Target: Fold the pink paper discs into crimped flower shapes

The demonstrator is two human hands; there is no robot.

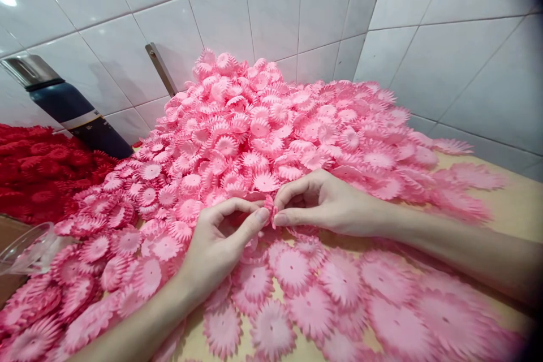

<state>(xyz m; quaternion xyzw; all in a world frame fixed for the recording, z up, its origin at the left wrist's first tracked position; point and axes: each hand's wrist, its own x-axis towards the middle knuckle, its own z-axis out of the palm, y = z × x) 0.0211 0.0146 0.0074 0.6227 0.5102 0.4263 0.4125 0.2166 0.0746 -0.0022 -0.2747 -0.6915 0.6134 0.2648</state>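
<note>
Between the fingertips of both hands is a small pink fabric flower piece [270, 210], held upright on its edge. My left hand [227, 235] pinches it from the left with thumb and forefinger. From the right, my right hand [311, 206] pinches the same piece. Loose pink petal discs [292, 268] with scalloped edges and small centre holes lie on the table just below the hands. Behind them rises a large heap of pink flower pieces [254, 124]. The inner fingers of both hands are partly hidden.
At the far left is a pile of red flower pieces [38, 169]. A dark blue bottle [91, 119] with a metal cap leans beside it. A clear plastic cup [31, 249] lies at the left edge. A metal strip [161, 69] stands against the tiled wall [275, 8]. Wooden tabletop [517, 203] shows at right.
</note>
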